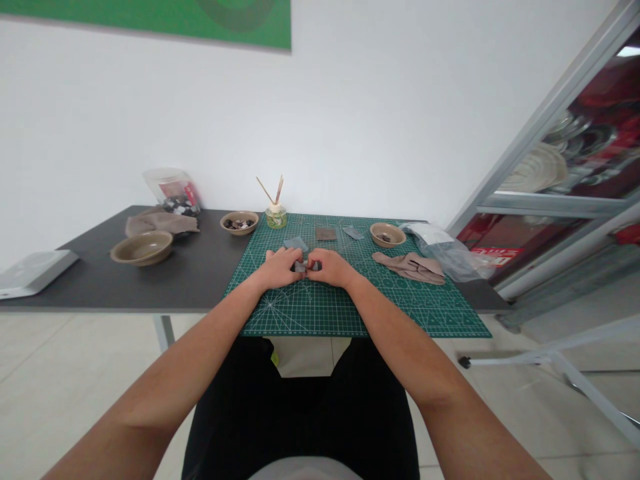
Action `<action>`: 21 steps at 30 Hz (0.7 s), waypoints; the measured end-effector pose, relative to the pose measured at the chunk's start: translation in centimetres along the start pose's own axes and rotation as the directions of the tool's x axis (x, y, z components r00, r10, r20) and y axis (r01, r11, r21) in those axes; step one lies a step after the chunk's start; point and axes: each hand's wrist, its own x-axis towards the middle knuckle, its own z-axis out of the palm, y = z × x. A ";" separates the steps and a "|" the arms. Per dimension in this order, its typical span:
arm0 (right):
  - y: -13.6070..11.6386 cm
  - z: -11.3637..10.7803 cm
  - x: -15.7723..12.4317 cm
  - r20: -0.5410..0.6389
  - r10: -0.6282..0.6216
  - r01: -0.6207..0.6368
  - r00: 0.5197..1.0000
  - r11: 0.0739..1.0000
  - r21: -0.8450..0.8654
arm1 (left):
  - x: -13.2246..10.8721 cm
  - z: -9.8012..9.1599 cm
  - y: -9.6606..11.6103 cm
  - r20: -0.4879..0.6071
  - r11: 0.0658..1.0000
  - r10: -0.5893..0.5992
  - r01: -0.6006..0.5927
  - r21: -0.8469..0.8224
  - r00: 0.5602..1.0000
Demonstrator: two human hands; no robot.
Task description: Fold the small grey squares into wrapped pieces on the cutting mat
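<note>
The small piece [301, 267] in the grip looks pale grey. Beneath the grip, the cutting mat [320, 313] is green, ruled with a white grid and fanned lines. Just beyond it, a flat sheet [296, 244] is bluish grey and a square tile [326, 234] brown. Right of the grip, the cloth [413, 267] is mauve-brown, the bowl [388, 244] tan. Left of it, the tabletop [200, 287] is dark grey. Farther beyond, a green panel [140, 20] with a darker arc marks the white wall [375, 120].

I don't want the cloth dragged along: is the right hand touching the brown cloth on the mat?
Apart. The head view shows a strip of green cutting mat between the right hand and the brown cloth.
</note>
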 end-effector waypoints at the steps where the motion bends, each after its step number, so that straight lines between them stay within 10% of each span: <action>1: 0.0 0.0 0.0 -0.010 0.009 -0.009 1.000 1.000 -0.023 | 0.0 0.0 0.0 0.000 1.000 0.000 0.000 -0.003 1.000; 21: -0.3 0.1 0.1 -0.039 0.070 -0.072 0.997 0.995 -0.067 | 0.0 0.0 -0.1 0.003 1.000 0.008 -0.008 -0.009 1.000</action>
